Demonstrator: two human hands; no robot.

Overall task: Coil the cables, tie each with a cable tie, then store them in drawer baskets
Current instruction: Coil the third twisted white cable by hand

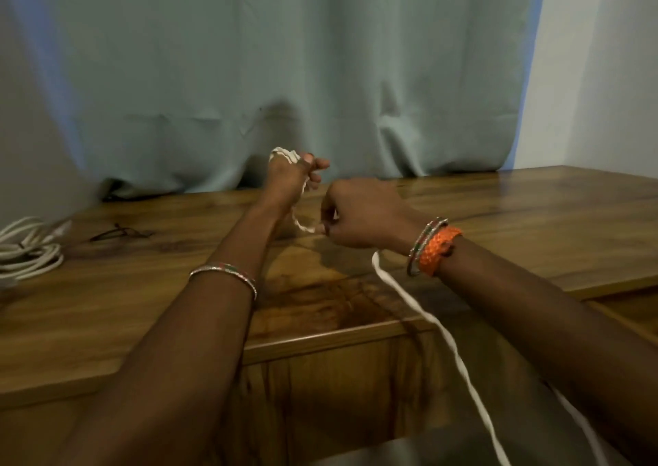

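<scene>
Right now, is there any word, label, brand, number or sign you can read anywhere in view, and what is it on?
None: no readable text shows anywhere.
White cable held in the left hand and right hand: no markings show.
Coiled white cables at the left edge: no label visible.
Wooden tabletop, curtain, bangles: no print.

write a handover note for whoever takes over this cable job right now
Left hand: grips the started loops of the white cable.
Right hand: pinches the same cable, feeding it; the loose tail hangs off the wooden table edge.
Done: one white cable bundle lies coiled at far left; whether it is tied cannot be seen.
Left: finish coiling, tie, store. No drawer baskets in view.
</scene>
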